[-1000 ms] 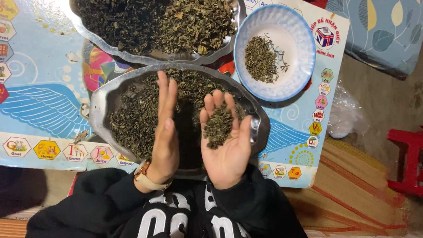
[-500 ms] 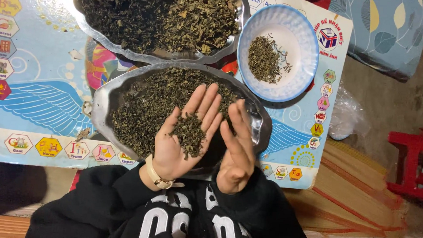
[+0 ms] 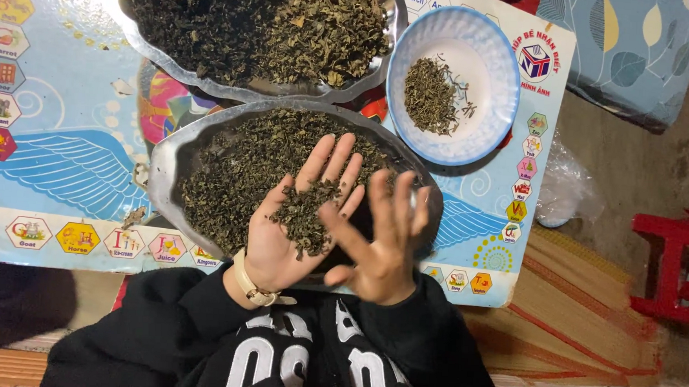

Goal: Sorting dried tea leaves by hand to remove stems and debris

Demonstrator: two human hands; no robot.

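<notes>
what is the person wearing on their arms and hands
Both arms are covered by long black fabric sleeves of a black top with large white block print across the chest. The left hand is bare, with a slim pale strap wristwatch with a gold-coloured clasp on its wrist. The right hand is bare too: no gloves, and no rings that can be made out.

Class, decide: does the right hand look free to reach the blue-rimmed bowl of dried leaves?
Probably yes. The right hand is open and holds nothing, and above the near metal tray nothing stands between it and the bowl, up and to its right.
</notes>
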